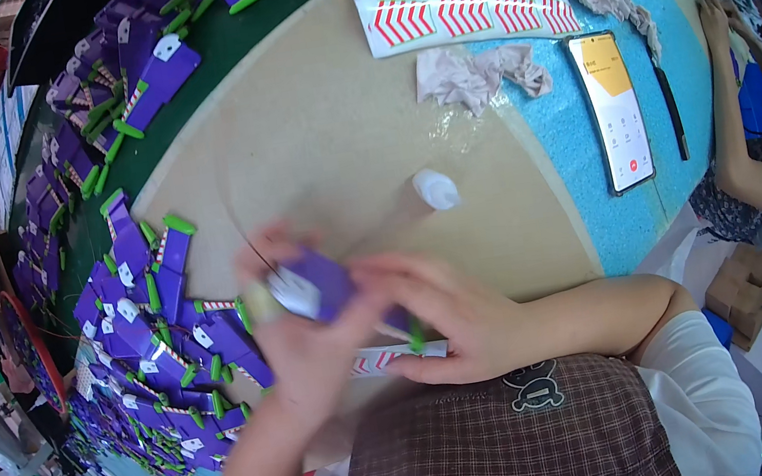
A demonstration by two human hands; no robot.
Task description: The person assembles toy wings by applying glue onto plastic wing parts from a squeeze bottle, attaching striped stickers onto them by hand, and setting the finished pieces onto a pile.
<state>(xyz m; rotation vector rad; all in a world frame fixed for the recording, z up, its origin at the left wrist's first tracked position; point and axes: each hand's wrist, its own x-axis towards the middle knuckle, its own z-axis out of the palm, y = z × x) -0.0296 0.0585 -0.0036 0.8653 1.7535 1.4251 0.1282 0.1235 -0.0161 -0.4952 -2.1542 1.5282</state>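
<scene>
My left hand [291,325], blurred by motion, is closed around a purple plastic part [333,280] with a white piece on its face and a bright green end. My right hand [456,310] has its fingers against the part's right side; the green end lies between those fingers and the thumb. A strip of red-and-white chevron stickers [375,361] lies just below, partly covered by my right hand. Many similar purple parts with green ends [142,318] are heaped to the left of my hands.
Beyond my hands are a small white bottle [436,189], crumpled tissue [475,76] and a chevron sticker sheet [464,1]. On the blue mat to the right lie a phone [613,110] and a black pen [670,111]. Another person's arm [738,121] is at far right.
</scene>
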